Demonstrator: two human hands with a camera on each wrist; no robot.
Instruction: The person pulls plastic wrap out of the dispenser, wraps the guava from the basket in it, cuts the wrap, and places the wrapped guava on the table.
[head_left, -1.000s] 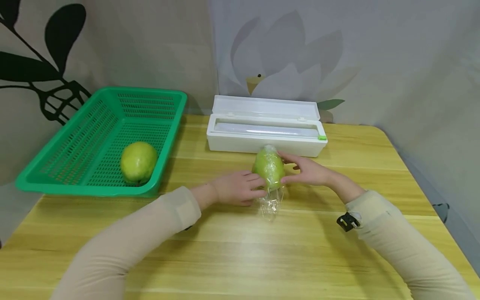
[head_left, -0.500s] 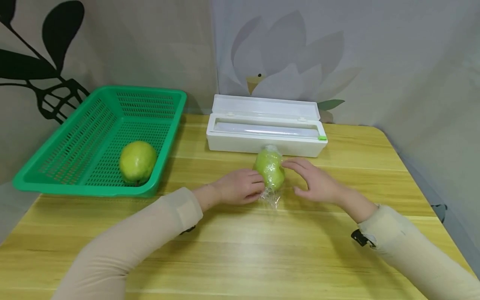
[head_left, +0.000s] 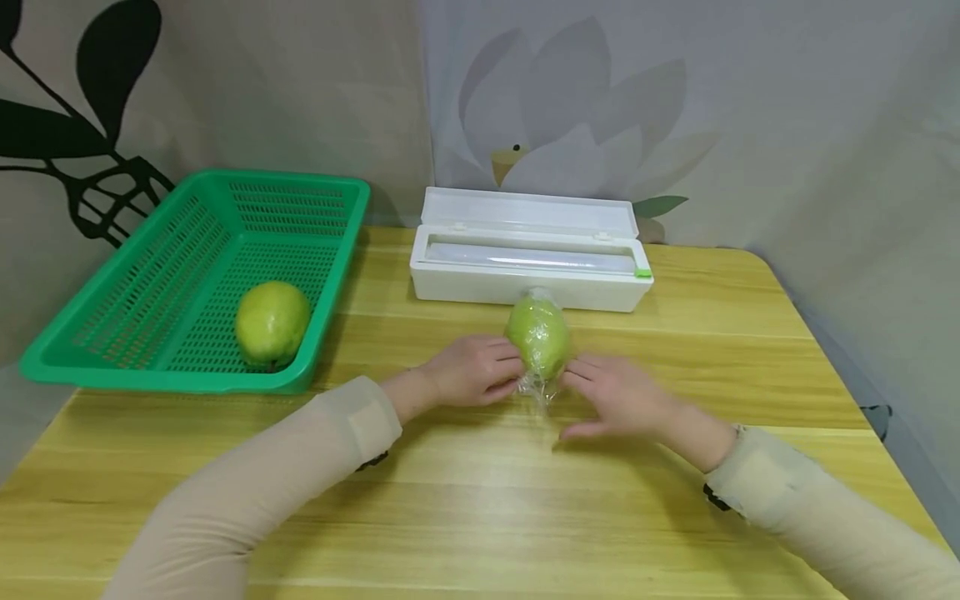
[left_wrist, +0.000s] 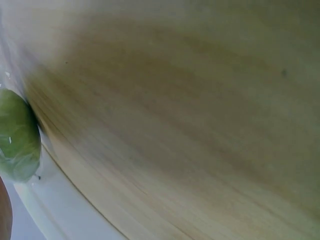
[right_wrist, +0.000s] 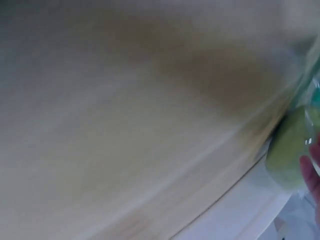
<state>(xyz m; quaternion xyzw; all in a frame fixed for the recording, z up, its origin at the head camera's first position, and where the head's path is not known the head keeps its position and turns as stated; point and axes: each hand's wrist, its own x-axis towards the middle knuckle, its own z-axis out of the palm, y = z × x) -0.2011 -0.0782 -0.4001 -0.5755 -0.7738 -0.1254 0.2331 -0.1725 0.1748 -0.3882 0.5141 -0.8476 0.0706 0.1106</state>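
A green pear (head_left: 537, 333) in clear plastic wrap is in front of the white box, with a loose tail of wrap (head_left: 538, 390) at its near end. My left hand (head_left: 474, 371) holds the pear from the left with bent fingers; its thumb side is by the gathered wrap. On the other side, my right hand (head_left: 618, 396) has its fingers stretched toward the wrap tail, thumb spread apart below. The left wrist view catches the wrapped pear (left_wrist: 19, 135) at its left edge. In the right wrist view, fingertips (right_wrist: 309, 172) overlap the pear (right_wrist: 286, 150).
Behind the pear stands a white cling film box (head_left: 528, 283), lid raised, with a film roll (head_left: 532, 257) inside and a green slider at its right end. At left, a green basket (head_left: 187, 382) holds another pear (head_left: 272, 325). The wooden table (head_left: 480, 517) backs onto a printed curtain.
My right hand has left the pear's right side and come down toward the wrap tail. The left hand stays at the pear's left side, its fingers more bent than before.
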